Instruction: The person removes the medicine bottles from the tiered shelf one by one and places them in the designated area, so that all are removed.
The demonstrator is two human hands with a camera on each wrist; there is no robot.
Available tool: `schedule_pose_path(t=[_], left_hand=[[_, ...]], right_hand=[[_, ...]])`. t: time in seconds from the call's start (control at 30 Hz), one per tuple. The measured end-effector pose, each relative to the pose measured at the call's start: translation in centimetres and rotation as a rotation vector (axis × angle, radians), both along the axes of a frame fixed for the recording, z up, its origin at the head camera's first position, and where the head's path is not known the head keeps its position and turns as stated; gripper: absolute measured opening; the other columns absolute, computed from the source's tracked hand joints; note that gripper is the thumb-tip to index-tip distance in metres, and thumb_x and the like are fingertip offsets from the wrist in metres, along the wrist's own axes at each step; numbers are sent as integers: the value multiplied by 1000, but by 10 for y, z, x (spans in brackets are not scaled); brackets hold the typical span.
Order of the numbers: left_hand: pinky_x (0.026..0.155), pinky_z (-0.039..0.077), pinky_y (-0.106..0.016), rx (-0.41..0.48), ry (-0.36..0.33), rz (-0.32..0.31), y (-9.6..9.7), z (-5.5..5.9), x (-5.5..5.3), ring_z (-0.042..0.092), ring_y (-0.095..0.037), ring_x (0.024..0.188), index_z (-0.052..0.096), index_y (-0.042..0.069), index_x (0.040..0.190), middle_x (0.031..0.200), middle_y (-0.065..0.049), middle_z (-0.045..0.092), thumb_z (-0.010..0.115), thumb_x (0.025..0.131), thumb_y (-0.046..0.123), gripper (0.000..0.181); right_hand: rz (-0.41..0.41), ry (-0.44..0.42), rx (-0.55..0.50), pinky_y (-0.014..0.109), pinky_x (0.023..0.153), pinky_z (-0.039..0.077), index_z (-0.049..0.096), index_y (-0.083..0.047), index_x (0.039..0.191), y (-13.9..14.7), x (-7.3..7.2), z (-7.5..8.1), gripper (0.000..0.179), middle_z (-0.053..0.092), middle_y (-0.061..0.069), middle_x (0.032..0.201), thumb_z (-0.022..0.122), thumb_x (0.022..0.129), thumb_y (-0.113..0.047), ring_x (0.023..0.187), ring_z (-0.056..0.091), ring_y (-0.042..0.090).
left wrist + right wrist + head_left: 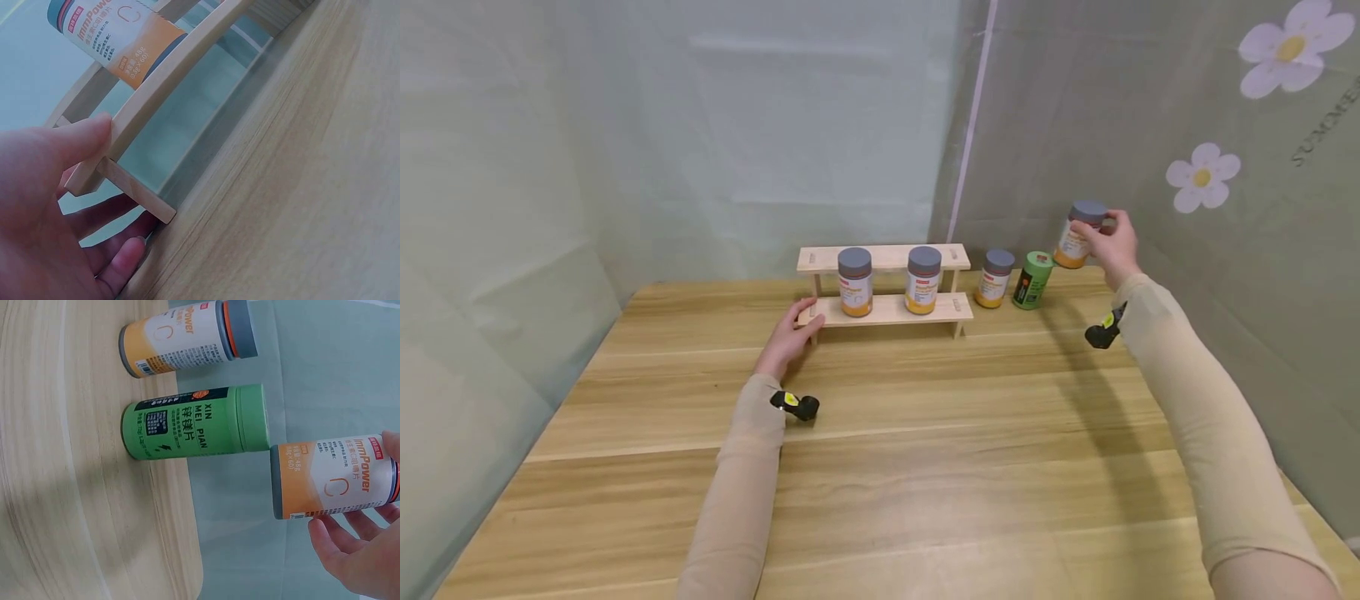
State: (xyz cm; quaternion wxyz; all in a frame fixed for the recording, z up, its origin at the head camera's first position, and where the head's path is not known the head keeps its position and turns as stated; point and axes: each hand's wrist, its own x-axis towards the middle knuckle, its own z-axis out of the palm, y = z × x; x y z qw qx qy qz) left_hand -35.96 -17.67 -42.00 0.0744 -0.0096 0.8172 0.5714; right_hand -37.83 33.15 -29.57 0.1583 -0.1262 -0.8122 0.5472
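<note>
My right hand [1115,248] grips an orange-and-white supplement bottle [337,478] with a grey lid. It is off the table, at the back right beside a green bottle [197,422]. A two-tier wooden rack [887,310] stands near the table's back edge. My left hand [787,337] holds the left end of its lower board, the thumb on the board and the other fingers beneath, by the rack's leg [139,192]. Two matching bottles stand on that lower board, a left one [855,283] and a right one [922,281]. Another like bottle [995,279] stands between rack and green bottle.
The wood-grain table [925,467] reaches back to a pale cloth curtain [820,125]. At the right hangs a grey cloth printed with white flowers [1202,177]. The rack's upper board [887,257] lies behind the two bottles on the lower one.
</note>
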Motion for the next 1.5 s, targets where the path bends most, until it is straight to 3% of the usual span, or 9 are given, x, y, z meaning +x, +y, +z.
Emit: schedule_pose_path(t=[0.27, 0.53, 0.87, 0.97, 1.07, 1.2, 1.37, 1.5], left_hand=[[123, 10, -52, -2, 2, 3, -2, 0, 0, 12, -29, 152, 32, 29, 151, 165, -4, 13, 53, 98, 41, 58], [123, 9, -51, -1, 9, -1, 0, -8, 0, 11, -30, 152, 32, 28, 150, 165, -6, 13, 54, 98, 40, 58], [123, 11, -51, -3, 31, -11, -3, -4, -2, 13, -30, 152, 32, 26, 151, 164, -7, 13, 53, 99, 38, 58], [123, 11, -50, -9, 35, -16, -4, -2, -2, 13, -30, 152, 31, 26, 151, 164, -7, 14, 53, 99, 38, 57], [123, 10, -51, -14, 38, -17, -5, -2, -2, 12, -31, 152, 31, 26, 152, 164, -7, 14, 52, 99, 38, 58], [123, 11, -52, -15, 37, -11, -5, -2, -1, 13, -31, 151, 32, 26, 151, 164, -7, 14, 53, 99, 39, 57], [123, 12, -49, 12, 64, -11, -3, -3, -2, 15, -29, 151, 35, 22, 150, 163, -9, 19, 55, 98, 35, 57], [123, 13, -47, 29, 89, -18, -1, -3, -1, 17, -29, 150, 36, 18, 149, 162, -11, 22, 56, 98, 31, 56]], right_hand=[[4, 8, -5, 34, 95, 48, 32, -13, 140, 3, 3, -7, 68, 43, -9, 107, 63, 89, -46, 101, 46, 5], [-7, -14, 37, 30, 92, 47, 30, -8, 140, 7, 7, -19, 71, 43, -8, 107, 62, 90, -46, 97, 44, 3], [-12, -35, 16, 38, 99, 47, 27, -7, 144, 11, 8, -30, 76, 43, -8, 108, 61, 90, -48, 99, 45, 5], [-18, -51, 13, 38, 98, 48, 26, -6, 146, 13, 8, -35, 77, 44, -4, 114, 61, 91, -46, 101, 46, 6], [-22, -71, 34, 33, 95, 50, 24, -5, 147, 13, 7, -41, 77, 45, 9, 129, 59, 92, -44, 109, 47, 12], [-25, -92, 54, 32, 94, 51, 22, -3, 148, 13, 7, -48, 75, 38, 21, 146, 58, 93, -41, 121, 46, 21], [-25, -114, 42, 38, 97, 49, 21, -3, 148, 15, 8, -57, 76, 35, 23, 146, 57, 93, -40, 121, 45, 23], [-31, -129, 28, 33, 93, 50, 20, -2, 148, 16, 10, -64, 76, 35, 19, 142, 57, 93, -40, 116, 46, 20]])
